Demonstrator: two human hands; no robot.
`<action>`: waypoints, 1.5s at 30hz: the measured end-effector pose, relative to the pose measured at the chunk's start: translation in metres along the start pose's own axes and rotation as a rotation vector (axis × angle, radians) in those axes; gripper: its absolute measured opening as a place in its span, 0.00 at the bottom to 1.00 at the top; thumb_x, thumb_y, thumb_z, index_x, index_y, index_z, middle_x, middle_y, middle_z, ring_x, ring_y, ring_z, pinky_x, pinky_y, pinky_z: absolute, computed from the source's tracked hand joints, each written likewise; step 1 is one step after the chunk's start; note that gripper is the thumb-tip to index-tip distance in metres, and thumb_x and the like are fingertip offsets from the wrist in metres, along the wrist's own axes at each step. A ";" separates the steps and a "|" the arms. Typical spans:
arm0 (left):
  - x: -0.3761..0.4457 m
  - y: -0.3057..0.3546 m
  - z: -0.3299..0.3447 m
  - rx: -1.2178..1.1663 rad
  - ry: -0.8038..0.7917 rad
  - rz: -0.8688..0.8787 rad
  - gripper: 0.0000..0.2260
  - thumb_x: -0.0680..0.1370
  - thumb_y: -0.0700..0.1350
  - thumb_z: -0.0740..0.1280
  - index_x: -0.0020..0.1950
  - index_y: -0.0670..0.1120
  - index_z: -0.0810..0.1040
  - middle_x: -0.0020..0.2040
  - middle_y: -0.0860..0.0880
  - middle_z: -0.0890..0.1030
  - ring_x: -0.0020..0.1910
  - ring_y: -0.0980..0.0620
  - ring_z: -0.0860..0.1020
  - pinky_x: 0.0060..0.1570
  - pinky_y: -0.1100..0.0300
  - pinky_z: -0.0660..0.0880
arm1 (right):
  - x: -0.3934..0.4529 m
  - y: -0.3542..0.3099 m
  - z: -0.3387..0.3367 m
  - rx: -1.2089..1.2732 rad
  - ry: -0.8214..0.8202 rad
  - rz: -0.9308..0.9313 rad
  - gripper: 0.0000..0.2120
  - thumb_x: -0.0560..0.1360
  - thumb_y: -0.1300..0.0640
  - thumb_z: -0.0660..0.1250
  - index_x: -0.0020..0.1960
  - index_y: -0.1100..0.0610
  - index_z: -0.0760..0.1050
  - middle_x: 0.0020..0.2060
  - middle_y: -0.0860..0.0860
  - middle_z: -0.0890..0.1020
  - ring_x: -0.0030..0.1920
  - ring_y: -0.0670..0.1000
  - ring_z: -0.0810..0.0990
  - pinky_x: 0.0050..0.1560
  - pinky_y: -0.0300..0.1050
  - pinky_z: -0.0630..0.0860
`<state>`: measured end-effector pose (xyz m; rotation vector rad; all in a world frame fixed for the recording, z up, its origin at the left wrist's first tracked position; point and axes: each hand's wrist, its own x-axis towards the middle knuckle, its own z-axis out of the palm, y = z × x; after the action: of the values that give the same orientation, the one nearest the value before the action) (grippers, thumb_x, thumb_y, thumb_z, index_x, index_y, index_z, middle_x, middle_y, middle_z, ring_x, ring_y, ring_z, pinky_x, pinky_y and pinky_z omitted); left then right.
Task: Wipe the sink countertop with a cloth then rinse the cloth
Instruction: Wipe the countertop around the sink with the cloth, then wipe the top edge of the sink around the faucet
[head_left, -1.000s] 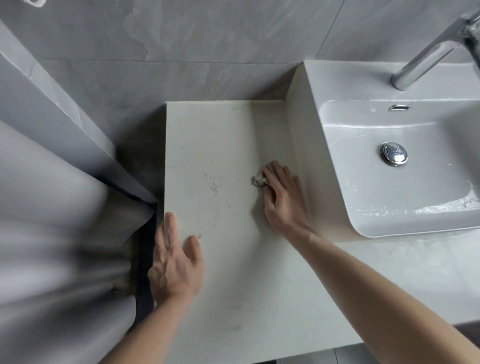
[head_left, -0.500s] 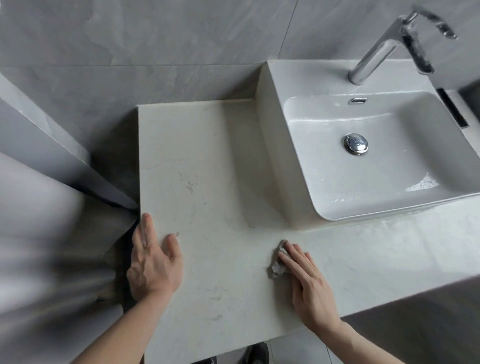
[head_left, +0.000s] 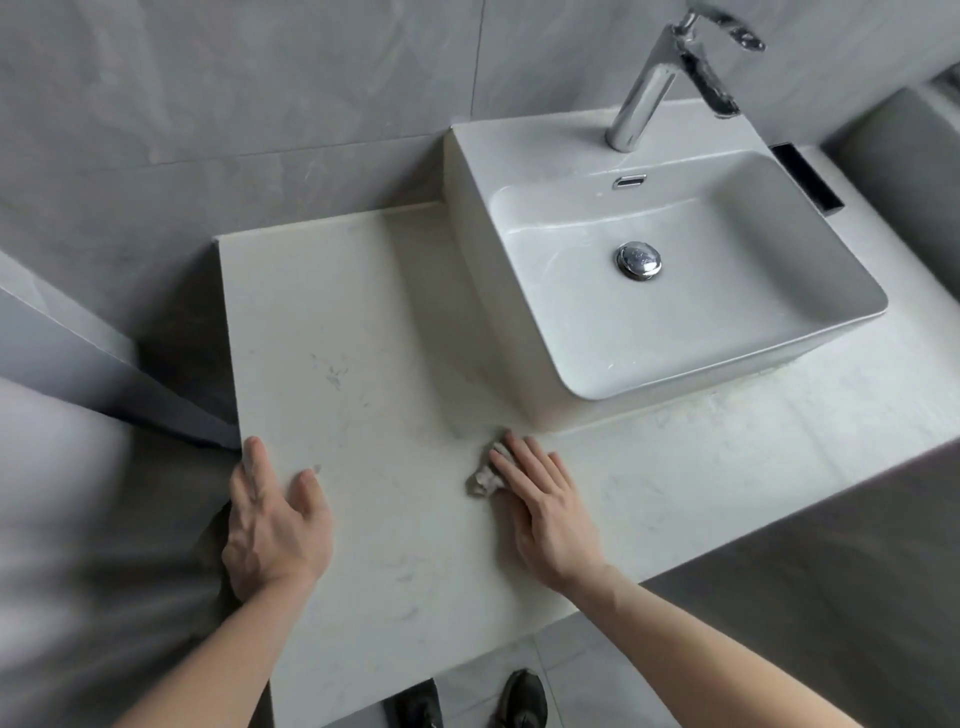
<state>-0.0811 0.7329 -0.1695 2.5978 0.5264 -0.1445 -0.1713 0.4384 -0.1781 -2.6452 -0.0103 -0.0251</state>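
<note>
A pale marble countertop (head_left: 363, 322) runs from the left wall to the right, with a white vessel sink (head_left: 498, 171) standing on it. My right hand (head_left: 545, 509) lies flat on a small grey cloth (head_left: 485, 478), pressing it onto the counter just in front of the sink's near left corner. Only the cloth's left edge shows past my fingers. My left hand (head_left: 272, 525) rests with spread fingers on the counter's left edge, holding nothing.
A chrome faucet (head_left: 649, 88) rises at the back of the sink, and a chrome drain plug (head_left: 639, 260) sits in the basin. Grey tiled walls close the back and left. A dark slot (head_left: 808, 176) lies right of the sink. My shoes (head_left: 519, 696) show below the counter's front edge.
My right hand slid the cloth from beside the sink's left wall toward me, to the strip in front of the sink. My left hand stayed on the counter's left edge.
</note>
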 end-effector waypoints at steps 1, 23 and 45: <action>-0.001 0.000 -0.001 -0.001 -0.010 0.002 0.30 0.82 0.58 0.57 0.82 0.57 0.49 0.79 0.46 0.61 0.59 0.30 0.77 0.53 0.38 0.74 | -0.010 0.013 -0.008 -0.018 0.009 0.062 0.28 0.84 0.60 0.59 0.82 0.45 0.61 0.83 0.44 0.58 0.83 0.50 0.55 0.80 0.51 0.57; -0.083 0.116 -0.012 0.272 -0.572 0.149 0.27 0.81 0.53 0.63 0.80 0.52 0.66 0.84 0.48 0.55 0.82 0.47 0.55 0.79 0.56 0.54 | -0.032 0.118 -0.120 0.038 -0.097 0.369 0.36 0.74 0.72 0.58 0.77 0.47 0.70 0.80 0.42 0.65 0.80 0.47 0.63 0.75 0.42 0.68; -0.113 0.332 -0.032 -0.303 -0.420 -0.088 0.22 0.77 0.45 0.63 0.72 0.55 0.73 0.61 0.55 0.80 0.57 0.49 0.78 0.45 0.59 0.71 | 0.077 0.151 -0.282 0.420 0.130 0.044 0.17 0.82 0.68 0.61 0.61 0.53 0.83 0.53 0.19 0.77 0.58 0.26 0.76 0.65 0.29 0.72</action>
<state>-0.0549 0.4408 0.0256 2.1674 0.4654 -0.5781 -0.0971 0.1714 -0.0001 -2.2190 0.0779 -0.1626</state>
